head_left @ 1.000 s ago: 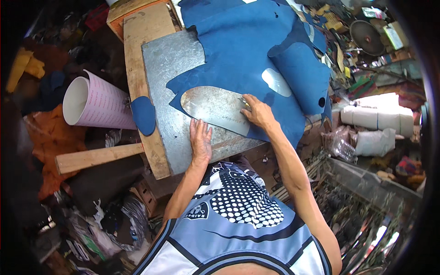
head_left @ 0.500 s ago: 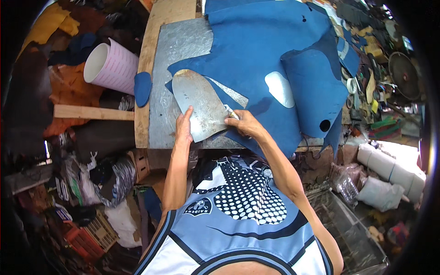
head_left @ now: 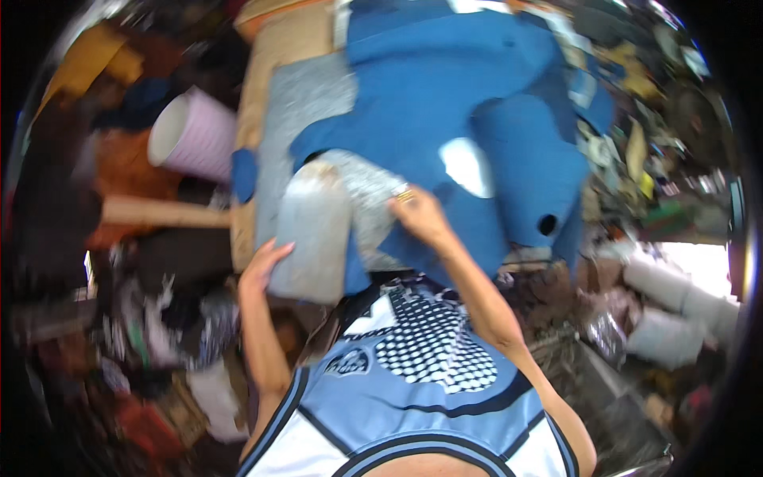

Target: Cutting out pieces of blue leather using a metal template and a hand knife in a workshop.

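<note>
At the near edge of the worktop (head_left: 270,71), a grey metal template (head_left: 318,230), flat and shoe-sole shaped, sits partly over the blue sheet material (head_left: 445,95) and partly hanging off the bench edge toward the person. Frame is motion-blurred, so outlines are soft. Long axis of the template runs roughly near-to-far, its rounded far end up by a second, speckled grey piece (head_left: 366,191) that lies just to its right. Left hand (head_left: 266,266) is at the template's near-left corner, fingers curled against the edge, gripping or steadying it; exact finger closure cannot be made out through the blur. Right hand (head_left: 417,215) rests on the far-right side, palm down, fingertips pressing the speckled piece and blue sheet, not wrapped round anything visible. So the template lies between both hands, the left one nearer and actually on it. Left forearm comes up from lower edge almost straight, elbow tucked; right forearm angles in from lower right, wrist bent down. Under the blue sheet, a grey metal plate (head_left: 298,103) covers the wooden top. Blue sheet shows a white oval cut-out (head_left: 465,167) and a small dark hole (head_left: 547,225). Small blue offcut (head_left: 244,175) sits at the left edge. Off the bench left, a pink-and-white cone of rolled material (head_left: 195,135) and a wooden bar (head_left: 159,213). Clutter all round the floor, too blurred to sort.
</note>
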`<action>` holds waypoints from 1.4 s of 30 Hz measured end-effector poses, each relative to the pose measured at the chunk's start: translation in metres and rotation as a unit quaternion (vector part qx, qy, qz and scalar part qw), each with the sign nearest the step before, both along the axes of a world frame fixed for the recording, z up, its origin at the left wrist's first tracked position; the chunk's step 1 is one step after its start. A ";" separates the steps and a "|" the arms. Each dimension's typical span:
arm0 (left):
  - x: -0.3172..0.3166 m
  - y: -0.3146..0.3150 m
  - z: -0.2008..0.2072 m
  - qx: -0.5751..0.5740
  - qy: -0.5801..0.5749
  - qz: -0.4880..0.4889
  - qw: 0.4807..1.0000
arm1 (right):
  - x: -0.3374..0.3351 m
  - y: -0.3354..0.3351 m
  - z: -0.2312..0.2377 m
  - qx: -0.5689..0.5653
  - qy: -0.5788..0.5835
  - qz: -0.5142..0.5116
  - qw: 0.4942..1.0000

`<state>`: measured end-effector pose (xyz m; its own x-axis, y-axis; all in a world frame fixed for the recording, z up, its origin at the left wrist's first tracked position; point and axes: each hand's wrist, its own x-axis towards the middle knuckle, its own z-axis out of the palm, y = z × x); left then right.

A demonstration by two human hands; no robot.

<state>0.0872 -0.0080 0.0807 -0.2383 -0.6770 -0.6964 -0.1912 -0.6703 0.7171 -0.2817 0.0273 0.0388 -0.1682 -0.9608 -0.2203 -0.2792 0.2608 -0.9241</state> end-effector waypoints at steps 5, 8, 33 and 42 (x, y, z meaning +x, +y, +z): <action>0.044 -0.021 0.031 -0.063 -0.117 -0.212 0.968 | 0.036 -0.007 0.012 -0.099 -0.030 -0.008 0.995; 0.008 -0.041 0.104 -0.158 -0.205 -0.394 0.882 | 0.029 -0.029 0.043 -0.124 -0.033 0.014 0.992; 0.074 -0.101 0.120 -0.257 -0.183 -0.475 0.821 | 0.177 -0.188 -0.073 -0.121 0.076 0.137 0.980; 0.078 -0.091 0.055 -0.032 -0.065 -0.227 0.971 | 0.093 -0.139 0.017 -0.006 -0.059 0.082 0.995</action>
